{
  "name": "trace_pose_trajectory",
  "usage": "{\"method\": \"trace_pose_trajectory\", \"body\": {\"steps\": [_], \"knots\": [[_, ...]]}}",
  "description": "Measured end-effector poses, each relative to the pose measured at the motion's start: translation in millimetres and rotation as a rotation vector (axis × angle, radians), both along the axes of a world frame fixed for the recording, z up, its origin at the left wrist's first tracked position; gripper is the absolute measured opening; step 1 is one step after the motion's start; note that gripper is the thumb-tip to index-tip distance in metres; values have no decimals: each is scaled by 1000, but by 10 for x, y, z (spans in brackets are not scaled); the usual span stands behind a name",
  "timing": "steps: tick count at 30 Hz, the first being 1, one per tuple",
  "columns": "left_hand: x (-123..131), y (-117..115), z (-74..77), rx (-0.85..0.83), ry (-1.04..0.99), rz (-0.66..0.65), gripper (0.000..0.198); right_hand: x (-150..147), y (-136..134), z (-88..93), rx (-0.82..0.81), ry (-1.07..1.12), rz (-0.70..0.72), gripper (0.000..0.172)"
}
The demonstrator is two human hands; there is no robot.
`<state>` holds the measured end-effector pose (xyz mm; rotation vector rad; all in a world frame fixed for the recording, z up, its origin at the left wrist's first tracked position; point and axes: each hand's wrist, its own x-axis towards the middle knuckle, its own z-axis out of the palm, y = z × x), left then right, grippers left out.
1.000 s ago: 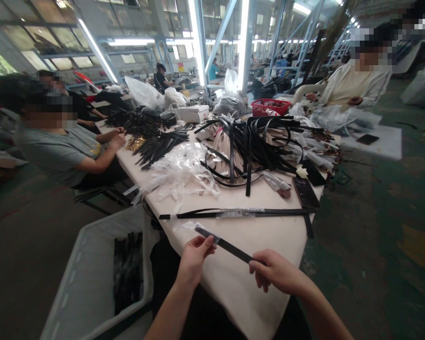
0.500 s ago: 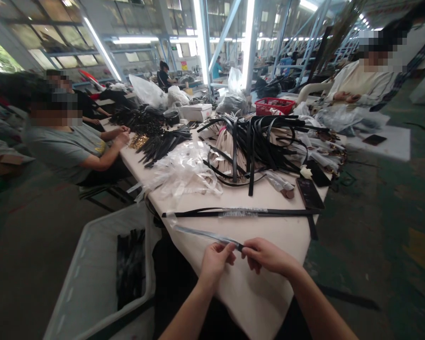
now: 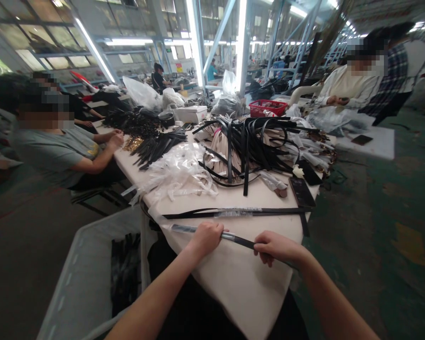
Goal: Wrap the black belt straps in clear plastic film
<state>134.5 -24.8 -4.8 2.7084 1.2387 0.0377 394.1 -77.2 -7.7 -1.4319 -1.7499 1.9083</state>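
A narrow black strap (image 3: pixel 245 242) is stretched between my two hands above the table's near end. Clear plastic sleeving (image 3: pixel 184 229) covers its left part and runs out past my left hand. My left hand (image 3: pixel 207 238) is closed around the sleeved part, with a short covered piece showing to its right. The bare black part is pinched in my right hand (image 3: pixel 279 248), between thumb and fingers; the end inside that hand is hidden. Just beyond lies a bundle of long black straps (image 3: pixel 279 211), wrapped at the middle in clear plastic (image 3: pixel 235 213).
Clear plastic sleeves (image 3: pixel 180 170) and a heap of black straps (image 3: pixel 262 141) cover the table (image 3: pixel 248 288) further back. A phone (image 3: pixel 302 192) lies at the right edge. A white bin (image 3: pixel 74 264) stands at lower left. Co-workers sit left (image 3: pixel 67 151) and right (image 3: pixel 350 89).
My left hand has slid left and away along the strap, and my right hand has moved slightly right. More bare strap shows between them. The camera view has shifted a little.
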Motion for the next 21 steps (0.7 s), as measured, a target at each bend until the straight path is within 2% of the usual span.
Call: {"method": "trace_pose_trajectory", "body": {"steps": [4,7,11,13,17,19,21], "knots": [[194,-97,-150,-22,14,-43,30,-76,33,-83,103,-63,-15,26],[298,-174,-196,-49,1,-90,24,-151,47,-94,128,-25,5,25],[284,-161,-188,-28,-25,18,28,-21,21,-89,-16,-54,34,19],[329,-165,-192,-67,-13,44,26,-14,37,-85,9,-95,25,19],[446,-208,-182,-142,-29,-19,16,-127,106,-78,99,-100,19,20],[384,-202,-139,-92,-54,2,20,-74,110,-80,81,-84,20,21],[267,-179,-89,-42,-31,77,23,51,97,-87,33,-80,24,21]]}}
